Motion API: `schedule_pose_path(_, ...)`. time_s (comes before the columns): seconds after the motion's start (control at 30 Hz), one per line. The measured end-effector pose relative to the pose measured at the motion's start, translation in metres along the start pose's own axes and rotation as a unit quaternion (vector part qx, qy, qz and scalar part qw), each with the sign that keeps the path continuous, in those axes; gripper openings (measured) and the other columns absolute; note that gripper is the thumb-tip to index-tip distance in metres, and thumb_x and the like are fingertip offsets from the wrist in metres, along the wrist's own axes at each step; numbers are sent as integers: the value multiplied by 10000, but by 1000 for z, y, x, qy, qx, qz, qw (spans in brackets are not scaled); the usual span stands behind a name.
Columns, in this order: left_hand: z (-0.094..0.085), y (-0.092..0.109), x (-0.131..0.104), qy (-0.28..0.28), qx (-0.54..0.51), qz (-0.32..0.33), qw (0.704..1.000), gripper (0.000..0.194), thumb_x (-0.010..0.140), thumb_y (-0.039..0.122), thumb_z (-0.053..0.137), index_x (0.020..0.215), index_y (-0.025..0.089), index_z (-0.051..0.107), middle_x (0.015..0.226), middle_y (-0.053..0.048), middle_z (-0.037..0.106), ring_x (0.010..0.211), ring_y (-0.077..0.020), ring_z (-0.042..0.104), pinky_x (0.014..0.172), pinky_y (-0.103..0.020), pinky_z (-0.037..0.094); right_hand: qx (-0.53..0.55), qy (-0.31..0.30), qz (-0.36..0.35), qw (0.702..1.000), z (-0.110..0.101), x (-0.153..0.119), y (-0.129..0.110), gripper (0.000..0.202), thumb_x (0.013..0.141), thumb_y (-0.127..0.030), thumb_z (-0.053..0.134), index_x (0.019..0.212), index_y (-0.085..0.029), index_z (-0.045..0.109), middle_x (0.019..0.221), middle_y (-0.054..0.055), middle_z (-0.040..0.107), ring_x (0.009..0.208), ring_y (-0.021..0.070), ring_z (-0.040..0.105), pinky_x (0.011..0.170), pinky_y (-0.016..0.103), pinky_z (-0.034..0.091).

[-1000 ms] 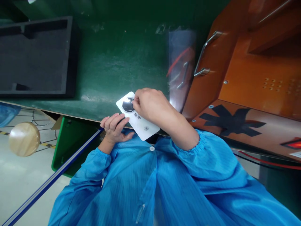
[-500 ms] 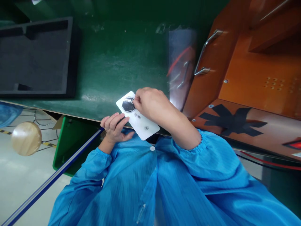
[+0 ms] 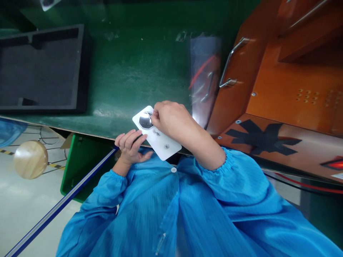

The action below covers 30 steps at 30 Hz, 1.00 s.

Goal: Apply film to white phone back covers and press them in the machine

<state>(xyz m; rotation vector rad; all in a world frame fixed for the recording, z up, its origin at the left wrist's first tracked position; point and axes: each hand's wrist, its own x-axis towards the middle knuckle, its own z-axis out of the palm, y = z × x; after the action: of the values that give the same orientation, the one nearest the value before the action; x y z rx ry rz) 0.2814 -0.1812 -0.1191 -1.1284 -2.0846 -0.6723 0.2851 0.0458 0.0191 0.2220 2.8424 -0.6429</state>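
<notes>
A white phone back cover [image 3: 166,147] with rounded corners lies slanted at the table's front edge. Its dark, shiny camera window [image 3: 146,120] faces up, and small dark marks show lower on the white face. My left hand [image 3: 130,145] grips the cover's left edge, fingers bent, fingertips on the rim and thumb lower down. Over the upper right side bends my right hand [image 3: 168,116], thumb and forefinger pinched together at the window's right rim. Whatever lies between those fingertips is too small to make out. My right hand and wrist hide part of the cover.
On the green table [image 3: 134,71], a black tray [image 3: 79,71] stands at left. To the right is an orange cabinet [image 3: 289,103] with a metal handle [image 3: 227,64]. Below the edge are a green bin [image 3: 68,175], a blue-edged rail [image 3: 64,203] and a round stool [image 3: 30,159].
The view has shifted slightly, so the tray and cabinet appear a little lower. Both hands keep nearly the same places at the cover; the reflection in the camera window looks brighter.
</notes>
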Motion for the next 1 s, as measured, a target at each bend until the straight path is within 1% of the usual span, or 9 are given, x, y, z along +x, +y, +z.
schedule_pose_path(0.07,1,-1,-6,-12,9,-12,1000,700,829,854,592,1284,339,727,1165,-79,770,1081,-328,657,1054,-492,356,5,8,2,1000,1,0,1,225,1033,-200,548,1072,-124,756,1012,139,758,868,233,665,744,335,407)
schedule_pose_path(0.17,3,-3,-16,-44,23,-49,998,732,760,932,577,1156,345,763,1140,-83,764,1093,-345,643,1056,-503,350,14,26,-1,1000,5,0,4,212,1028,-205,558,1043,-140,758,1010,126,760,872,230,668,738,335,403)
schedule_pose_path(0.27,4,-3,-19,-55,-19,-77,995,723,752,925,621,1163,348,766,1146,-82,759,1117,-348,635,1051,-503,338,25,36,-5,999,9,-1,7,193,1024,-210,572,1035,-145,754,1020,123,761,899,239,676,750,343,405)
schedule_pose_path(0.37,3,-2,-15,-29,-52,-69,996,693,766,861,689,1235,355,750,1173,-81,765,1122,-351,643,1056,-509,329,27,36,-6,999,9,-1,8,195,1023,-207,570,1034,-143,754,1023,126,762,906,241,678,760,345,407)
schedule_pose_path(0.43,2,-1,-12,-17,-31,-43,998,702,775,848,685,1269,352,737,1186,-83,771,1105,-347,655,1057,-513,335,24,29,1,999,7,-1,6,205,1024,-202,564,1044,-139,757,1033,130,763,908,239,679,762,342,408)
schedule_pose_path(0.53,2,-2,-12,-21,1,-24,999,718,787,871,640,1270,348,740,1186,-79,774,1091,-338,662,1047,-512,345,19,20,13,1000,4,-1,3,218,1020,-178,554,1067,-131,761,1037,134,761,910,236,678,768,339,411)
schedule_pose_path(0.7,3,-4,-17,-45,-23,-62,997,726,758,902,654,1223,353,756,1169,-77,771,1118,-347,656,1055,-506,340,17,27,14,999,4,-1,3,220,1008,-167,556,1061,-128,766,1026,134,759,893,233,676,761,338,417)
schedule_pose_path(0.87,4,-2,-15,-18,-10,-37,999,699,773,874,658,1219,346,759,1178,-79,777,1114,-340,661,1068,-507,354,20,40,7,999,7,-1,4,190,1003,-181,575,1040,-131,754,1030,135,760,898,240,685,743,341,406)
schedule_pose_path(1.0,4,-1,-16,-35,9,-61,998,726,749,920,619,1169,348,773,1152,-76,787,1088,-344,670,1061,-511,357,44,47,7,998,8,-3,7,141,992,-180,599,1007,-141,734,1006,119,753,903,243,679,751,348,404)
